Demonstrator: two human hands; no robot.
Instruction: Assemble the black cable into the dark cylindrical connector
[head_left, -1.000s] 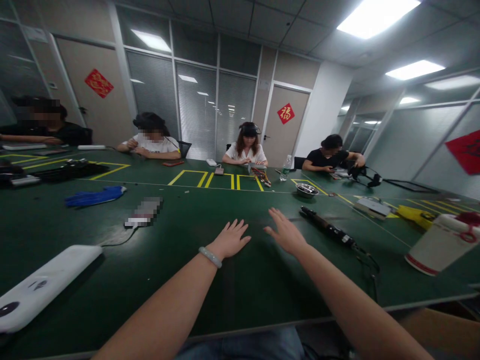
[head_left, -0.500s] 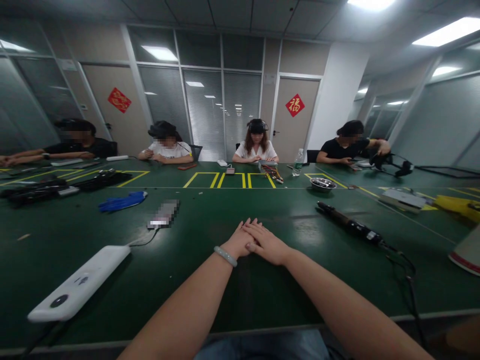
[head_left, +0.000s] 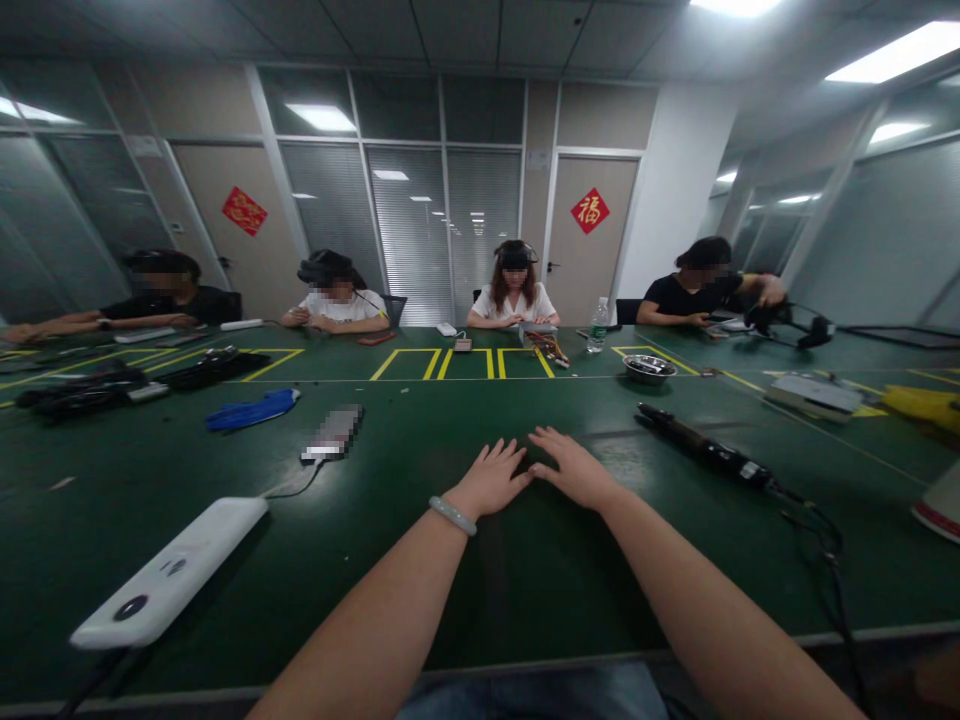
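My left hand (head_left: 491, 478) lies flat, palm down, on the green table (head_left: 360, 590), its fingers slightly spread. A pale jade-like bangle (head_left: 452, 515) rings that wrist. Beside it my right hand (head_left: 576, 468) also rests palm down with the fingers stretched out. The two thumbs meet or nearly meet at the tips. Neither hand holds anything. To the right lies a black electric screwdriver (head_left: 705, 447) with a cable. On the left are a phone (head_left: 334, 432), blurred out and plugged into a cord, and a long white device (head_left: 176, 572) with a dark round spot.
A blue glove (head_left: 253, 409), black cables (head_left: 86, 390), a metal bowl (head_left: 649, 369), a water bottle (head_left: 598, 327) and a white box (head_left: 813, 396) stand or lie farther off. Several people with headgear sit along the far edge. Yellow tape (head_left: 470, 363) marks the tabletop.
My right hand has come off the top of my left hand and moved right. Both hands now lie side by side with fingers spread. The view has shifted slightly.
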